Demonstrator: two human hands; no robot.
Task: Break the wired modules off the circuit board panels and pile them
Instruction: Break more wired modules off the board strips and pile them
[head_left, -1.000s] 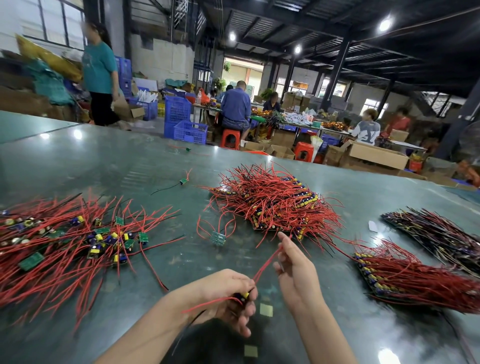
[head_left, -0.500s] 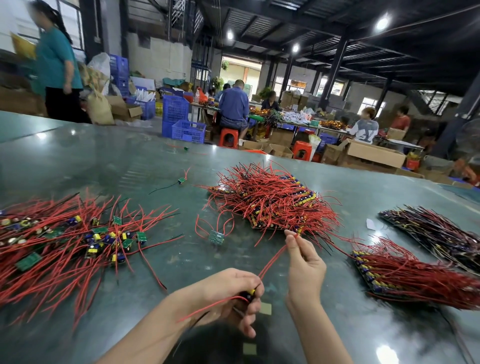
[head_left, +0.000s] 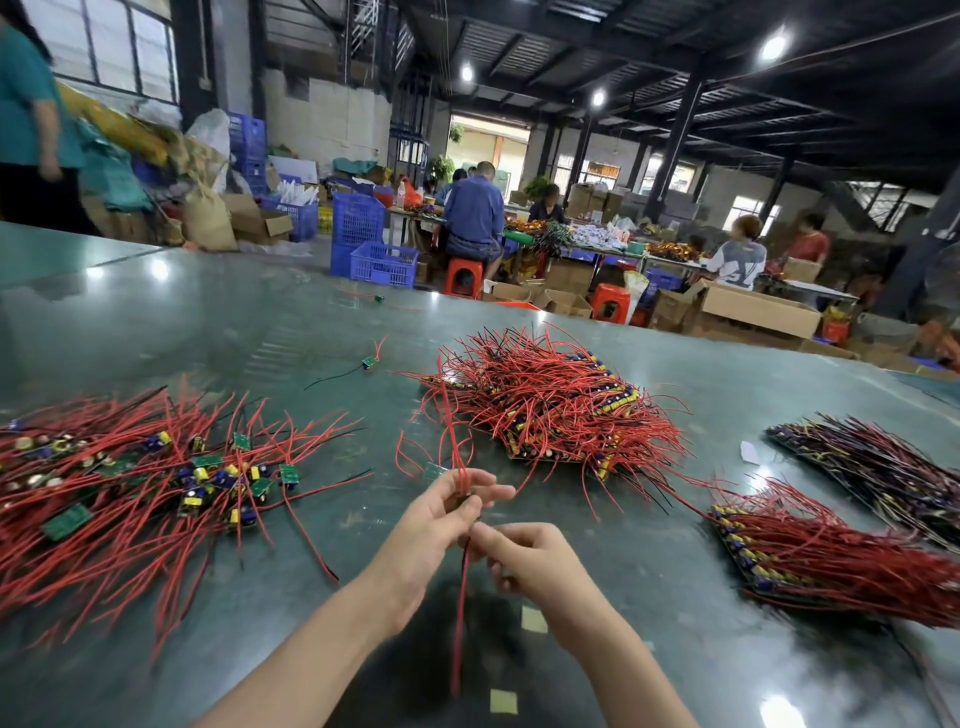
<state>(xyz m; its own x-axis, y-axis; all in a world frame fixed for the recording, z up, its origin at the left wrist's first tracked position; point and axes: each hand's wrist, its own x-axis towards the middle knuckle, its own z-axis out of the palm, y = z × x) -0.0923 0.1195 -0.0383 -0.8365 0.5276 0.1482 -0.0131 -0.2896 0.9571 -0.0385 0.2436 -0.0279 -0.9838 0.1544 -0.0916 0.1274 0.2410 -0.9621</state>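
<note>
My left hand (head_left: 431, 525) and my right hand (head_left: 524, 556) meet just above the table's near middle. Between their fingertips they pinch a small wired module (head_left: 470, 501). One of its red wires (head_left: 458, 613) hangs down toward me; others stick up from the left fingers. A pile of loose modules (head_left: 130, 483) with red wires lies at the left. A stack of wired panels (head_left: 550, 410) sits beyond my hands, and another wired panel (head_left: 831, 551) lies at the right.
The green table (head_left: 234, 332) carries a dark-wired panel stack (head_left: 878, 462) at the far right and a stray module (head_left: 370, 362) farther back. A single module (head_left: 434, 470) lies just left of my hands. People sit among crates and boxes beyond the table.
My hands have come together and risen farther from me. The right hand has left the panel stack and now grips the module with the left. The wire now hangs down.
</note>
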